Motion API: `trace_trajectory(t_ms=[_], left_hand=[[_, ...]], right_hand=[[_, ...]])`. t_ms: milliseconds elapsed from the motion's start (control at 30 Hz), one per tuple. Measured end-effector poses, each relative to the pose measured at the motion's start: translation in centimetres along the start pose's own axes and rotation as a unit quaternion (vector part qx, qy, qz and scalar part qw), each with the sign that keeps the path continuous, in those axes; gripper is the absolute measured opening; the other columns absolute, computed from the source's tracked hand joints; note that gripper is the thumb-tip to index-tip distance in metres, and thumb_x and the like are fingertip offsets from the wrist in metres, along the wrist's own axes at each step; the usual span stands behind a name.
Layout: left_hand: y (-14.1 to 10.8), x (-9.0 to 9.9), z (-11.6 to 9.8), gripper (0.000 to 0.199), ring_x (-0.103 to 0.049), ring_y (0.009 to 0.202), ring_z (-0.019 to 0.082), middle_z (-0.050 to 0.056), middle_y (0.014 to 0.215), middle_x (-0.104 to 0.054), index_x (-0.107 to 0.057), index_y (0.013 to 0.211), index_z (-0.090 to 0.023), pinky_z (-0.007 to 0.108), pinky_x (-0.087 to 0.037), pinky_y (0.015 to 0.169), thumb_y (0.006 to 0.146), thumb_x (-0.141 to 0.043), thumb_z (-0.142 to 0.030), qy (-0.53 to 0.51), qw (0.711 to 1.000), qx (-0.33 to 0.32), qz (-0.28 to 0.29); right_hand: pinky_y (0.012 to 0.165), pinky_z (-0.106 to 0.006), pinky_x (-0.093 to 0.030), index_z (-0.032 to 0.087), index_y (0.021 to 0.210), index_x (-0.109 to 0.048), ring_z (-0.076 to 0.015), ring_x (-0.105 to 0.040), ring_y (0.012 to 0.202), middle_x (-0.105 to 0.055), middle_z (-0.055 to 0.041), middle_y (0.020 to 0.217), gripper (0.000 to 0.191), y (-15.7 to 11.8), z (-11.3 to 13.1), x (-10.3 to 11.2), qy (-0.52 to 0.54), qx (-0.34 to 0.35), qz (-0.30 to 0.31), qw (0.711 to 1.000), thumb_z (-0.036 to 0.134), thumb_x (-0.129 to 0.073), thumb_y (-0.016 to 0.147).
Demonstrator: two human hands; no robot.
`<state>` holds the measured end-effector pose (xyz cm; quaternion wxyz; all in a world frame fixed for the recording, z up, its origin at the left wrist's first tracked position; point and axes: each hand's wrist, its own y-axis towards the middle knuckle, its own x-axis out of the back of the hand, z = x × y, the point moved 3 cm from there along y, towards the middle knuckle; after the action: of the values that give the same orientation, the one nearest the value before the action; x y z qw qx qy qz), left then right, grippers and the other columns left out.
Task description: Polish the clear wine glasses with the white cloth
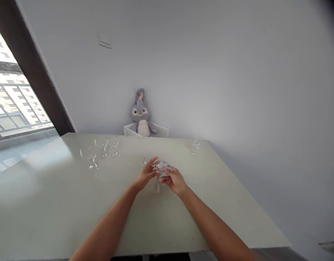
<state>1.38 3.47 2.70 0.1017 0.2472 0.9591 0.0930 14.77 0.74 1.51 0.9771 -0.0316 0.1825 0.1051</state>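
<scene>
Over the middle of the table, my left hand [145, 177] curls its fingers around a clear glass [155, 166]. Just beyond those fingers shows a small clear piece [144, 161], perhaps the glass's foot; I cannot tell for certain. A light grey cloth [163, 166] is bunched against the glass, with one end hanging below. My right hand [174, 179] is closed on this cloth, thumb on top and fingers underneath. Much of the glass is hidden by the cloth and my fingers.
Several clear stemmed glasses, including a front one [94, 159], stand upright on the pale table [60, 203] at left. Another small glass [195, 145] stands at back right. Behind the table's far edge, a grey plush toy [141, 114] sits in a white basket [163, 132] against the wall.
</scene>
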Motion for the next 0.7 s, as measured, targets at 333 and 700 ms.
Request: trace_trajectory(t_ms=[333, 700], left_hand=[[0.1, 1.2, 1.1, 0.054, -0.049, 0.045, 0.011, 0.000, 0.052, -0.052, -0.061, 0.083, -0.011, 0.023, -0.042, 0.046, 0.081, -0.032, -0.057, 0.115, 0.989, 0.080, -0.053], [-0.4, 0.1, -0.1, 0.058, -0.055, 0.079, 0.015, 0.006, 0.098, -0.057, -0.039, 0.127, -0.022, 0.025, -0.044, 0.069, 0.075, -0.055, -0.043, 0.004, 0.999, 0.052, 0.002]], right_hand=[[0.060, -0.027, -0.049, 0.023, 0.093, -0.061, -0.0172, -0.062, 0.069, -0.064, -0.0045, 0.084, 0.026, -1.6, -1.2, -2.0, -0.267, 0.113, 0.011, 0.957, 0.037, -0.062, 0.072], [0.055, -0.028, -0.049, 0.019, 0.110, -0.051, -0.0168, -0.062, 0.065, -0.065, -0.0033, 0.075, 0.039, -1.0, -1.2, -1.5, -0.152, 0.057, 0.051, 0.985, 0.043, -0.051, 0.079]])
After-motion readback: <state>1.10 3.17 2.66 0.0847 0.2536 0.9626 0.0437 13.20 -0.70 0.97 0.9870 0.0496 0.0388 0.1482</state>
